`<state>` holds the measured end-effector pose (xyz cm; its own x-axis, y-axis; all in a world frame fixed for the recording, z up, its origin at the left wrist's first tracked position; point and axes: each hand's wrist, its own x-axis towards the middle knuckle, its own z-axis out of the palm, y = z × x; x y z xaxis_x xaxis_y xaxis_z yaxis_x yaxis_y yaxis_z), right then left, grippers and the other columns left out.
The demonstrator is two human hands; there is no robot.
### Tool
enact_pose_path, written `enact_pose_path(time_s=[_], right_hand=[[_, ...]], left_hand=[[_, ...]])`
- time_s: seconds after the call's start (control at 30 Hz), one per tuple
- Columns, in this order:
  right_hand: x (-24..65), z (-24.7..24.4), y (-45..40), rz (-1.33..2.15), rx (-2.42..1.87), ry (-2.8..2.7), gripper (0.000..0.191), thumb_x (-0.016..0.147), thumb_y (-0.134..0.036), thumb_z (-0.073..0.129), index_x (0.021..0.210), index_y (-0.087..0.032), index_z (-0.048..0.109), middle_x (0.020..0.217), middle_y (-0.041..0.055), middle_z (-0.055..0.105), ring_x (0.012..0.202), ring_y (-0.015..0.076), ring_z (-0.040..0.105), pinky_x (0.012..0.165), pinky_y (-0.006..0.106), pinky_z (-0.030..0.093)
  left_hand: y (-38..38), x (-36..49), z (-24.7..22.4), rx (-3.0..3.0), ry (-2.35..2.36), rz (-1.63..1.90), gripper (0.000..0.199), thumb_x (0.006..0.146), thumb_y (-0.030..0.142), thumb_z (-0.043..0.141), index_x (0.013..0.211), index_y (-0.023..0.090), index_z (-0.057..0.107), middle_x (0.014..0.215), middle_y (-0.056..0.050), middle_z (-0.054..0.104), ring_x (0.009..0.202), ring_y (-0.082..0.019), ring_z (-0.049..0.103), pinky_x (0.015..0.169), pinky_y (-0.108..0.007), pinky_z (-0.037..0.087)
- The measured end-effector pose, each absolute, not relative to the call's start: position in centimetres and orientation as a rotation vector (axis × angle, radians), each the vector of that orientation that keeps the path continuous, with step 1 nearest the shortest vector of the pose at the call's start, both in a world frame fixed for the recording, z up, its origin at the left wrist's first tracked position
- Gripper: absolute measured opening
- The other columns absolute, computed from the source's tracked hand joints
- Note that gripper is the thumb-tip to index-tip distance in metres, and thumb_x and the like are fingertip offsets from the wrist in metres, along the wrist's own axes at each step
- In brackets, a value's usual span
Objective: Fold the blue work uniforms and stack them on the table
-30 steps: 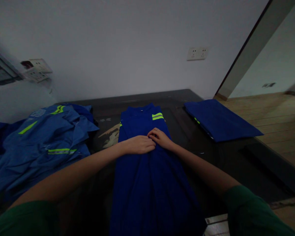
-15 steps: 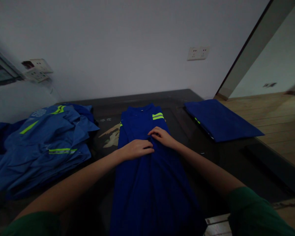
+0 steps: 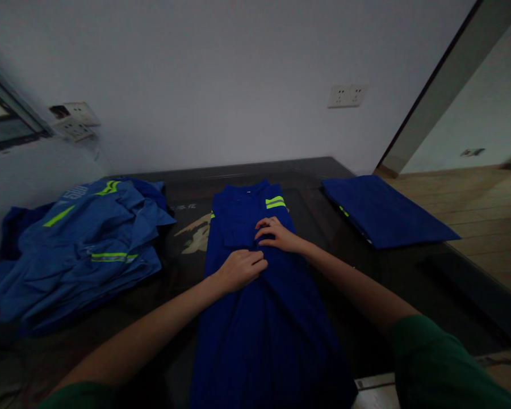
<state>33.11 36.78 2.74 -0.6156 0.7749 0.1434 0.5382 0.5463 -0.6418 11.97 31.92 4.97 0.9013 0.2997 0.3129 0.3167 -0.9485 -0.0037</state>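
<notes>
A dark blue garment (image 3: 264, 329) with yellow-green reflective stripes lies lengthwise on the dark table (image 3: 306, 193), its collar toward the wall and its lower part toward me. Both my hands are on its middle. My left hand (image 3: 242, 268) has its fingers curled together on the cloth, closed on the blue garment. Just above and to the right, my right hand (image 3: 276, 234) has its fingers bent with thumb and forefinger apart, the tips touching the cloth near a folded edge.
A heap of lighter blue garments (image 3: 85, 238) with reflective stripes covers the table's left side. At the right lies a flat folded blue garment (image 3: 387, 210), with a dark flat object (image 3: 477, 295) nearer me. A wall with sockets (image 3: 347, 96) stands behind.
My left hand has moved slightly down and its fingers have curled more. The fingers of my right hand have spread a little. The view has shifted slightly.
</notes>
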Motion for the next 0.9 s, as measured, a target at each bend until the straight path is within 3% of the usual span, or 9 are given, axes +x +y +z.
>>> enact_pose_path(time_s=[0.27,0.43,0.57,0.7,0.83,0.9], right_hand=[[32.1,1.6,37.3,0.85,-1.126,-2.427,0.015,0.091,-0.03,0.057,0.099,-0.02,0.065,0.108,0.0072,0.06,0.108,0.0227,0.047,0.095,0.042,0.033],[32.0,2.1,37.0,0.85,-1.102,-2.435,0.016,0.091,-0.031,0.057,0.103,-0.022,0.065,0.108,0.006,0.061,0.107,0.0225,0.047,0.094,0.041,0.031],[32.2,2.2,36.9,0.888,-1.086,-2.408,0.014,0.093,-0.031,0.055,0.099,-0.021,0.062,0.106,0.0058,0.06,0.106,0.0218,0.048,0.094,0.039,0.033],[32.4,1.8,37.1,0.906,-1.067,-2.396,0.013,0.095,-0.028,0.049,0.099,-0.02,0.058,0.104,0.0062,0.059,0.102,0.0207,0.049,0.091,0.037,0.035],[32.4,1.4,37.1,0.914,-1.093,-2.403,0.013,0.095,-0.028,0.046,0.099,-0.021,0.057,0.104,0.006,0.058,0.1,0.0207,0.049,0.092,0.038,0.035],[32.4,1.3,37.0,0.917,-1.105,-2.39,0.013,0.095,-0.028,0.047,0.099,-0.021,0.057,0.104,0.006,0.058,0.101,0.0211,0.048,0.092,0.039,0.035]], left_hand=[[29.2,12.8,5.1,-3.11,-0.111,-0.534,0.017,0.095,0.017,0.044,0.093,0.02,0.06,0.083,-0.001,0.06,0.069,-0.012,0.051,0.059,-0.026,0.033],[29.1,13.3,6.1,-3.113,0.018,-0.559,0.021,0.095,0.016,0.047,0.11,0.023,0.059,0.107,-0.004,0.064,0.087,-0.014,0.056,0.069,-0.027,0.038],[29.5,13.2,6.3,-3.11,0.058,-0.58,0.017,0.095,0.014,0.046,0.095,0.018,0.062,0.087,-0.002,0.066,0.072,-0.012,0.058,0.061,-0.025,0.039],[28.8,12.8,6.4,-3.22,-0.222,-0.665,0.023,0.096,0.014,0.039,0.103,0.017,0.06,0.1,-0.005,0.067,0.064,-0.009,0.057,0.058,-0.022,0.043],[26.5,12.8,7.0,-3.617,-0.767,-0.763,0.027,0.086,0.005,0.042,0.103,0.018,0.059,0.107,-0.006,0.06,0.091,-0.015,0.06,0.08,-0.027,0.051],[25.2,13.0,7.2,-3.754,-1.297,-1.03,0.029,0.08,0.002,0.046,0.101,0.019,0.058,0.11,-0.006,0.055,0.1,-0.016,0.057,0.083,-0.028,0.051]])
